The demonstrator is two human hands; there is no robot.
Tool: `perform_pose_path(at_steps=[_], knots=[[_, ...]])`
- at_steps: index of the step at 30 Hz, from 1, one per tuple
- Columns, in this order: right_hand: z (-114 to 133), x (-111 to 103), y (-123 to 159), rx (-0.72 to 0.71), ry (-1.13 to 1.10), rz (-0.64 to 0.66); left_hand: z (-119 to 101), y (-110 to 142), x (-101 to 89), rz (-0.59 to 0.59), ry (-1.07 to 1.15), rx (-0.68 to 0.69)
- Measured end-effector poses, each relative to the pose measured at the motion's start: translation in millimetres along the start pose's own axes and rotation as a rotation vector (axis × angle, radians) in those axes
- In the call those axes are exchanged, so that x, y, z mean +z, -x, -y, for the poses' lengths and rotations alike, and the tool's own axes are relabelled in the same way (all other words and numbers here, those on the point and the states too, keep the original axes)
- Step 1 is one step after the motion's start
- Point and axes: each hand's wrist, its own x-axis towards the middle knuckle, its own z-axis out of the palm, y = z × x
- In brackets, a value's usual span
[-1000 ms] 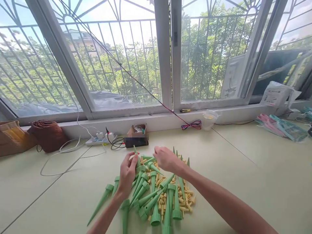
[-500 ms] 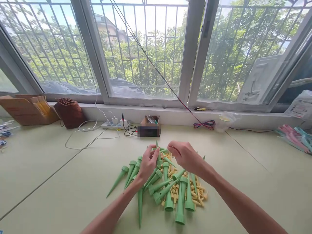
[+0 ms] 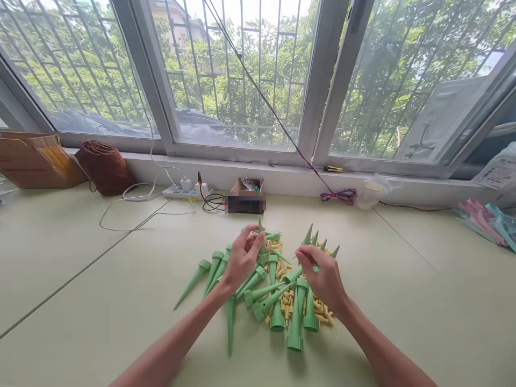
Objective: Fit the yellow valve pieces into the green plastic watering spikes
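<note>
My left hand (image 3: 242,259) is closed round a green plastic spike (image 3: 260,223), held upright with its tip pointing up and its wide capped end low. To the right, my right hand (image 3: 320,271) is pinched, thumb against fingers; whatever it grips, if anything, is hidden or too small to name. Below and between the hands lies a pile of green spikes (image 3: 268,306), some with ribbed caps. Mixed among them are many small yellow plastic pegs (image 3: 287,312). Several green spikes (image 3: 308,235) stand tip-up just beyond my right hand.
At the back of the pale table (image 3: 100,301) are a small open box (image 3: 246,198), a power strip (image 3: 177,192) with cables, a brown drawstring bag (image 3: 105,167) and a cardboard box (image 3: 36,164). A clear plastic bag (image 3: 371,192) and coiled wire (image 3: 337,196) are at right.
My right hand has moved right and down, away from the left hand, uncovering the standing spikes. The left hand keeps its spike. The whole view has tilted slightly downward.
</note>
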Motion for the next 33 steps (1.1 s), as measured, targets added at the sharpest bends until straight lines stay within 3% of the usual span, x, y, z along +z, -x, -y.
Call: perform_pose_path(at_steps=[5, 11, 18, 33], knots=[[2, 0, 1, 0.036, -0.079, 0.068, 4, 1, 3.7, 0.037, -0.029, -0.03], [7, -3, 1, 0.047, -0.125, 0.014, 6, 3, 7.4, 0.071, -0.017, -0.049], [10, -2, 1, 0.072, -0.146, 0.064, 8, 5, 10.9, 0.132, -0.009, -0.086], [6, 1, 5, 0.078, -0.125, 0.103, 3, 7, 12.1, 0.14, -0.026, -0.111]])
